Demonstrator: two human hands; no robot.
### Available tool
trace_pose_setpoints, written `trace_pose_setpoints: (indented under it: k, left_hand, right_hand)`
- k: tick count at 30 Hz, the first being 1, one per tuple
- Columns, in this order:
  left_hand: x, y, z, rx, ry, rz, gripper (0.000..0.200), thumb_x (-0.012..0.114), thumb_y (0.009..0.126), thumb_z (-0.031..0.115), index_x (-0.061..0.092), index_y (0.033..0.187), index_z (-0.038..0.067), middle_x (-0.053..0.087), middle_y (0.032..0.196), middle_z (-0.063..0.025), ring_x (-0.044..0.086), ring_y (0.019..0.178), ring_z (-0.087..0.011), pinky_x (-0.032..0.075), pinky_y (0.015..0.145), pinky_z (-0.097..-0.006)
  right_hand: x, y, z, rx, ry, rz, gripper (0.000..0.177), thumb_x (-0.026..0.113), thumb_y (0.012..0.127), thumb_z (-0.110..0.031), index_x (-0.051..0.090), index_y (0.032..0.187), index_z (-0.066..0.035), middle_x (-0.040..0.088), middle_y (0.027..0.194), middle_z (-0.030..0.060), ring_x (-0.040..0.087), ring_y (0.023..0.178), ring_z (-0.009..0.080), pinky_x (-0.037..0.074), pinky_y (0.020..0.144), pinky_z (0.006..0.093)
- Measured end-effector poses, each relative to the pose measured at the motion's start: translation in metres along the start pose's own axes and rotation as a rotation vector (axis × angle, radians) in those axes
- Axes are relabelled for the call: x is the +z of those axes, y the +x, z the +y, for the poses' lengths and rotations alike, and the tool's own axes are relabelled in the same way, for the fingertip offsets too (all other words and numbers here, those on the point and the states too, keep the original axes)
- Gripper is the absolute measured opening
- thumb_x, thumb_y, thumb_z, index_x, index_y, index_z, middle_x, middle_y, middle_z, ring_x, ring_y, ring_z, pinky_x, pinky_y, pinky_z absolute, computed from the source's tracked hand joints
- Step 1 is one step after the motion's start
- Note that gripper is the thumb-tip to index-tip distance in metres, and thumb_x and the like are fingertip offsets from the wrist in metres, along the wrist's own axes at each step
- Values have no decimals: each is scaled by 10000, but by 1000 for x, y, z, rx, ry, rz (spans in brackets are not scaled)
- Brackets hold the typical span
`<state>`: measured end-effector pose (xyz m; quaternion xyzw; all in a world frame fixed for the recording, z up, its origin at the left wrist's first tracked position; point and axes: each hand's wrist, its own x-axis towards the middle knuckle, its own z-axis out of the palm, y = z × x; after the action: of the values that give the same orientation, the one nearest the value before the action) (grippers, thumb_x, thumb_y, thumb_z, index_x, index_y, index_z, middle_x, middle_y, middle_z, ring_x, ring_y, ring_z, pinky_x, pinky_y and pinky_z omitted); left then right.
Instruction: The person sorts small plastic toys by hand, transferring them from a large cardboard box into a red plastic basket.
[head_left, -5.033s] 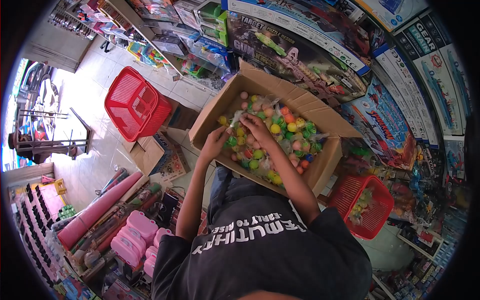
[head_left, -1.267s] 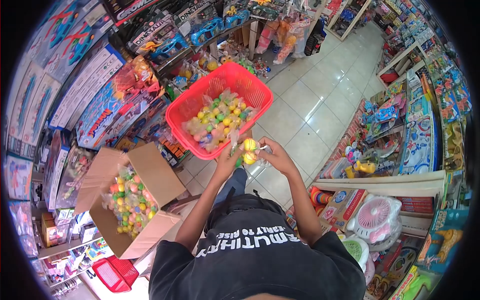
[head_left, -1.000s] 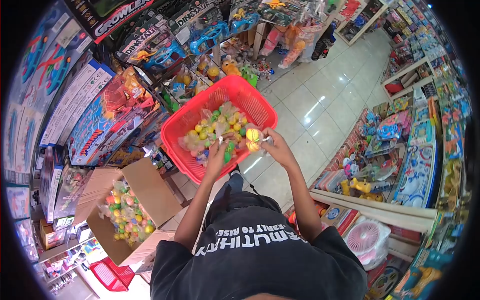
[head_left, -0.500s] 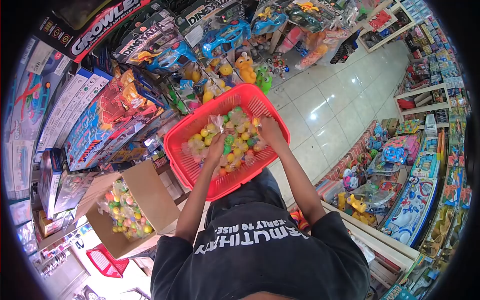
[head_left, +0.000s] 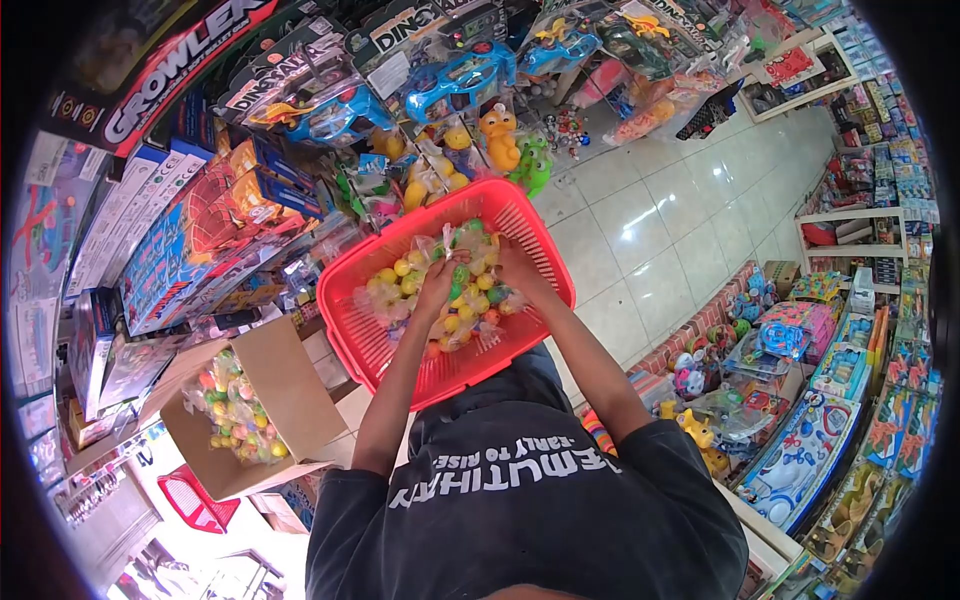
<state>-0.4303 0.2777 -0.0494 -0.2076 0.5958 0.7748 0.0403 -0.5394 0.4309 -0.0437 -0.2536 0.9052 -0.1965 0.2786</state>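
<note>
Right hand (head_left: 520, 268) moved inward — bagged green balls (head_left: 459, 276) beside left grip (head_left: 437, 283).

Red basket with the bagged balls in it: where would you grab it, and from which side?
Probably by the rim at its two short ends, one hand to each, coming from outside. The basket opens upward with a rim all round, and the bagged balls lie inside, mostly toward the middle, so they should not block a grip there.
</note>
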Motion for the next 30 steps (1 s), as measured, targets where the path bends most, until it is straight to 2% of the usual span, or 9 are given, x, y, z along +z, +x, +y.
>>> trace_pose_setpoints:
  k: [4,10,17,20,22,24,26,27,30]
  left_hand:
    - [5,14,-9,58,71,-2,312,402,913,196,539,1133,22,584,1045,-78,511,1025,-159,357,910,-266]
    - [13,40,-23,9,157,1,358,424,908,245,518,1186,41,547,1177,-84,492,1099,-169,342,938,-269]
    - [11,49,-27,-80,280,-21,379,419,912,266,505,1208,46,524,1215,-94,479,1120,-179,336,943,-260]
    - [5,48,-26,-38,234,-62,378,412,915,269,511,1194,33,533,1197,-93,477,1120,-184,337,942,-268]
    - [-4,52,-37,45,139,-78,363,409,917,257,520,1172,24,544,1170,-88,479,1110,-187,335,943,-278]
    - [-6,45,-37,35,144,-35,352,409,918,249,524,1165,26,548,1159,-85,480,1104,-186,333,944,-281]
    - [-6,40,-36,29,146,1,341,409,919,241,528,1157,28,551,1148,-82,481,1098,-186,332,944,-285]
    - [-8,39,-37,14,150,9,337,411,919,236,528,1159,32,550,1151,-81,480,1097,-181,331,944,-282]
    - [-10,38,-40,0,139,-8,340,403,919,230,523,1167,30,533,1178,-81,455,1127,-176,311,962,-278]
  right_hand:
    - [7,8,10,-79,-16,-73,800,647,671,-122,212,1311,78,303,1297,284,355,1200,377,356,978,388]
    - [22,13,12,12,-112,-186,801,635,692,-124,178,1304,119,224,1338,289,331,1217,379,405,931,378]
    - [7,3,-4,165,-29,-238,750,590,702,-88,192,1307,109,212,1351,278,428,1123,410,412,913,375]
    - [20,19,21,16,-60,-126,686,558,709,-76,248,1307,58,318,1311,249,461,1090,398,386,934,369]
    - [-7,17,17,-114,-5,-318,632,558,713,-91,306,1280,29,419,1243,233,446,1124,355,359,957,352]
    - [5,11,25,-96,270,-184,599,569,712,-93,335,1250,31,468,1188,244,445,1139,319,363,944,349]
    - [18,11,34,-70,115,-95,559,535,740,-84,339,1253,25,457,1205,247,446,1135,329,372,925,359]
    - [-52,-21,-23,-67,124,-282,488,481,768,-66,361,1232,23,474,1184,251,466,1110,339,389,900,381]
    - [-12,-2,-1,6,-54,-255,411,435,774,-40,410,1177,37,493,1149,258,493,1070,347,405,875,381]
